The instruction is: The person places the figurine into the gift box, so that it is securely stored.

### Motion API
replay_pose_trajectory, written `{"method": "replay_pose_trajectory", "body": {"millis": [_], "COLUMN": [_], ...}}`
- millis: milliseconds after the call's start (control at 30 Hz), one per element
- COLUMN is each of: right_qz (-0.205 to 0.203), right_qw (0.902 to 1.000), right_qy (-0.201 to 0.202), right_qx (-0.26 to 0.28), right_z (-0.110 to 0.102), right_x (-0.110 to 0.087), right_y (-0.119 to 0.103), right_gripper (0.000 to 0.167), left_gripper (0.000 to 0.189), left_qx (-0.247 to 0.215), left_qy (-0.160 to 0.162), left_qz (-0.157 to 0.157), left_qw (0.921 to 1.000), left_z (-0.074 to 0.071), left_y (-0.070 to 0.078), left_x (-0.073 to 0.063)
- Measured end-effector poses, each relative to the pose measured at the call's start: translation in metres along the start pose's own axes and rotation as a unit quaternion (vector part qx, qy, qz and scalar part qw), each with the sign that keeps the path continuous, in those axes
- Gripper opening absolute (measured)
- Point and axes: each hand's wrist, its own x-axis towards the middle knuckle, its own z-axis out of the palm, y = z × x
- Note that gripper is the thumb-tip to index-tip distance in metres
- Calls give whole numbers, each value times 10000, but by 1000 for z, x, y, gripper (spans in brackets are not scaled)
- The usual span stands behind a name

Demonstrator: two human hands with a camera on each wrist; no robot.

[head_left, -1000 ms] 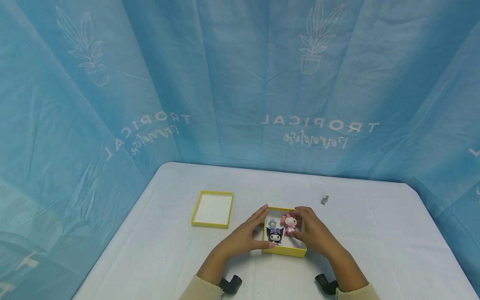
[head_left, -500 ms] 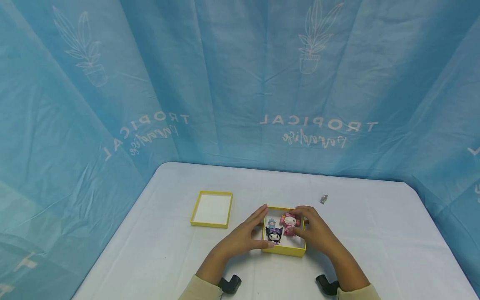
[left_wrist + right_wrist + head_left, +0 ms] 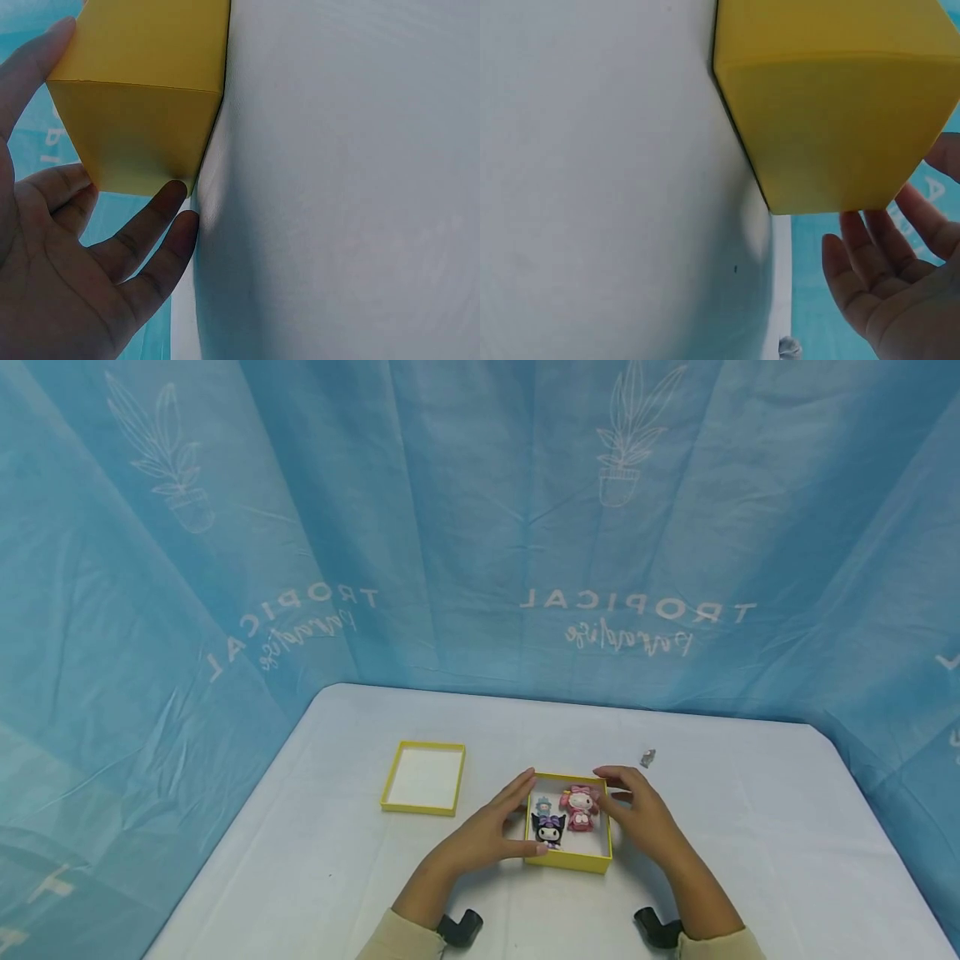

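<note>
A yellow open-topped box (image 3: 573,862) with a white inside stands on the white table. In it lie a pink figurine (image 3: 580,810), a black figurine with a purple bow (image 3: 549,832) and a small blue figurine (image 3: 543,807). My left hand (image 3: 483,837) holds the box's left side, thumb at the front rim and fingers toward the back corner. At the back right corner, my right hand (image 3: 643,814) has its fingertips right at the rim and its thumb beside the pink figurine. From the right wrist, loosely bent fingers (image 3: 847,281) show behind the yellow wall.
A shallow yellow-edged lid (image 3: 424,778), white inside, lies left of the box. Behind the right hand is a small silvery object (image 3: 648,757). Blue printed curtains (image 3: 480,527) surround the table's back and sides.
My right hand has drawn back and to the right from over the pink figurine, which now shows more fully. The left hand stays on the box.
</note>
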Motion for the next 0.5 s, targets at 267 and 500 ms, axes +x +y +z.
{"method": "replay_pose_trajectory", "body": {"millis": [267,500], "right_qz": [96,79], "right_qw": [9997,9995], "right_qy": [202,306], "right_qx": [132,55], "right_z": [-6,-17], "right_x": [3,5], "right_y": [4,7], "right_gripper": [42,45], "left_gripper": [103,103], "left_qx": [8,-11], "left_qy": [2,11], "left_qz": [-3,4], "left_qw": [10000,10000], "left_z": [0,1], "left_y": [0,-1], "left_x": [0,1]}}
